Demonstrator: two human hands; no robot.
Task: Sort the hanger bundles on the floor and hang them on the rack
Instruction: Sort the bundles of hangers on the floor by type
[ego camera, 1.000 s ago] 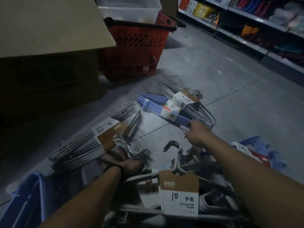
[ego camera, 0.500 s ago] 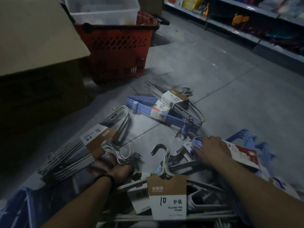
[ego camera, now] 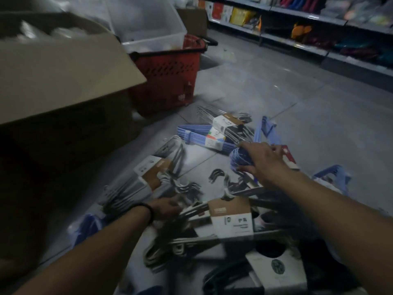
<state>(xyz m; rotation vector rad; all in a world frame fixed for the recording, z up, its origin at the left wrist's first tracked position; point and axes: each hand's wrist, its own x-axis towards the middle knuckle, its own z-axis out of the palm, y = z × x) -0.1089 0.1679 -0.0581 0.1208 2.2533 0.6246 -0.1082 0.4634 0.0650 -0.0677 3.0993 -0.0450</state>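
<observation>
Several hanger bundles lie on the grey floor. My right hand (ego camera: 262, 161) grips the hooks of a blue hanger bundle (ego camera: 240, 157) and lifts it off the pile. My left hand (ego camera: 168, 207) rests low on a grey hanger bundle (ego camera: 136, 188) with a brown and white label, its fingers hidden among the hooks. Another grey bundle with a brown label (ego camera: 230, 218) lies just in front of me. Further off lie a flat blue bundle (ego camera: 197, 135) and a grey bundle (ego camera: 225, 122) across it.
A large cardboard box (ego camera: 63, 86) stands at the left. Behind it, a red shopping basket (ego camera: 165, 79) holds a clear plastic tub (ego camera: 148, 24). Store shelves (ego camera: 297, 28) with goods run along the back right. A dark bundle with a white label (ego camera: 274, 269) lies nearest me.
My right hand took hold of the blue bundle's hooks and raised it. My left hand stayed on the grey bundle. The view tilted up and shifted.
</observation>
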